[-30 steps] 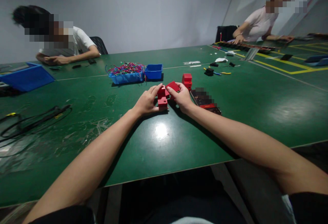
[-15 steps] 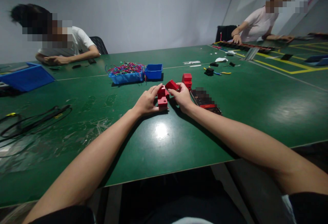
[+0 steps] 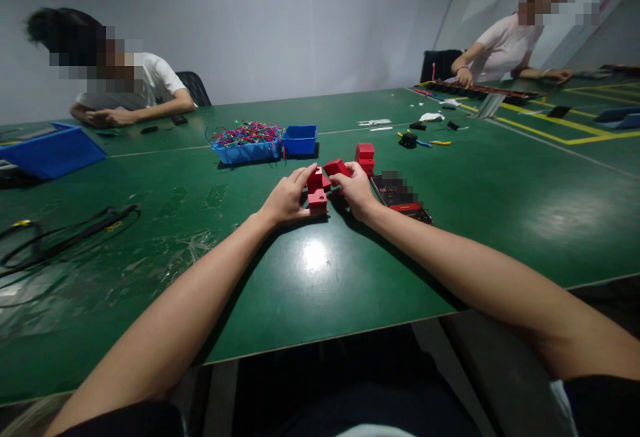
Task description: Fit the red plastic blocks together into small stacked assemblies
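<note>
My left hand [image 3: 287,195] is closed around a stepped red block [image 3: 317,201] with a small hole in its front face, held low at the green table [image 3: 310,290]. Between the thumb and fingers of my right hand [image 3: 357,190] is a second red block [image 3: 337,168], tilted, close beside the first. Whether the two blocks touch I cannot tell. Just behind my right hand stands another red piece [image 3: 365,159], looking like stacked blocks. A dark, flat rectangular item with a red band [image 3: 409,207] lies to the right of my right wrist.
A blue bin [image 3: 250,152] heaped with coloured wires stands beside a smaller blue bin [image 3: 300,140]. Pliers [image 3: 440,143] lie to the right, black cables [image 3: 65,243] to the left. Two people [image 3: 160,83] [image 3: 505,47] sit across the table. A tilted blue bin [image 3: 55,150] is at left.
The block in my right hand has turned slightly and shifted a little, with the right fingers adjusting on it. My left hand and its block have barely moved.
</note>
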The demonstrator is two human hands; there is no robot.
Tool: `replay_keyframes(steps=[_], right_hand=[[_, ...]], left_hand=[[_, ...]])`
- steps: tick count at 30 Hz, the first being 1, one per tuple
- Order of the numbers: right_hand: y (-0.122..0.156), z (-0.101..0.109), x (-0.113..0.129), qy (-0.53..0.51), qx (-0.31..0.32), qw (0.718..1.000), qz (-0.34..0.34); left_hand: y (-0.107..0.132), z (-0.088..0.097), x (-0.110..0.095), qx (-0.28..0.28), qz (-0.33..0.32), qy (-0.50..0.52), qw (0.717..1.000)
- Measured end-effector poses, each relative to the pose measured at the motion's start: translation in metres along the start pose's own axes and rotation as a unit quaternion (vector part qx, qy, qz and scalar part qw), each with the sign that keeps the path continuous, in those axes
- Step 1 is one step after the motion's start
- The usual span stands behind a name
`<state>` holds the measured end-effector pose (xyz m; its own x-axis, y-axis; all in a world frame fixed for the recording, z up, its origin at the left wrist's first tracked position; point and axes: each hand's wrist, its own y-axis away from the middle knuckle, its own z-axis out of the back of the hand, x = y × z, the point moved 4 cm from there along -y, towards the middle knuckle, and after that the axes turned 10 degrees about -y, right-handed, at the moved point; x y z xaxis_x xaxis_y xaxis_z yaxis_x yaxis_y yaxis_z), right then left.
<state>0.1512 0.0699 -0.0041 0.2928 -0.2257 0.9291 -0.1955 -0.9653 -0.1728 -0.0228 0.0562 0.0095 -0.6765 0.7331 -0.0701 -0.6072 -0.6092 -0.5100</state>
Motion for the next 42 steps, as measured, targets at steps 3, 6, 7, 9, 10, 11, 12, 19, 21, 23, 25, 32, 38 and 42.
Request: replay_keyframes(steps=[3,6,7,9,10,11,12,19,21,23,25,32,38,42], right_hand=[[0.0005,-0.0004,-0.0001,0.006,0.006,1.0,0.003],[0.0029,-0.0018,0.0009,0.009,0.015,1.0,0.003],[0.0039,-0.0022,0.0013,0.011,0.015,1.0,0.002],[0.0056,-0.0026,0.002,0.011,0.015,1.0,0.003],[0.0062,-0.0028,0.0021,0.011,0.016,1.0,0.004],[0.0065,-0.003,0.0019,0.012,0.02,1.0,0.004],[0.0065,-0.0032,0.0015,0.012,0.025,1.0,0.006],[0.0033,-0.0036,-0.0034,0.006,0.05,0.999,0.013],[0.0029,-0.0038,-0.0039,0.001,0.051,0.999,0.015],[0.0029,-0.0038,-0.0041,-0.001,0.048,0.999,0.018],[0.0028,-0.0034,-0.0046,-0.001,0.04,0.999,0.018],[0.0024,-0.0009,-0.0064,-0.02,0.024,0.999,0.012],[0.0043,-0.003,-0.0055,-0.019,0.057,0.998,0.019],[0.0052,-0.0021,-0.0068,-0.006,0.054,0.998,0.008]], left_hand=[[0.0002,0.0002,-0.0002,0.003,0.0,0.0,1.0],[0.0001,0.0005,-0.0002,0.005,-0.003,0.001,1.0],[0.0001,0.0008,-0.0002,0.004,-0.004,0.002,1.0],[0.0002,0.0013,-0.0004,0.004,-0.005,0.003,1.0],[0.0003,0.0015,-0.0005,0.005,-0.005,0.003,1.0],[0.0003,0.0016,-0.0005,0.007,-0.003,0.004,1.0],[0.0004,0.0018,-0.0006,0.009,-0.001,0.004,1.0],[0.0007,0.0026,-0.001,0.01,0.003,0.007,1.0],[0.0009,0.0027,-0.0011,0.01,0.004,0.007,1.0],[0.0011,0.0027,-0.0014,0.01,0.005,0.007,1.0],[0.0013,0.0025,-0.0016,0.009,0.004,0.006,1.0],[0.0013,0.0015,-0.0019,0.005,0.0,0.004,1.0],[0.001,0.0013,-0.0021,0.009,0.001,0.003,1.0],[0.001,0.0015,-0.0023,0.008,0.0,0.001,1.0]])
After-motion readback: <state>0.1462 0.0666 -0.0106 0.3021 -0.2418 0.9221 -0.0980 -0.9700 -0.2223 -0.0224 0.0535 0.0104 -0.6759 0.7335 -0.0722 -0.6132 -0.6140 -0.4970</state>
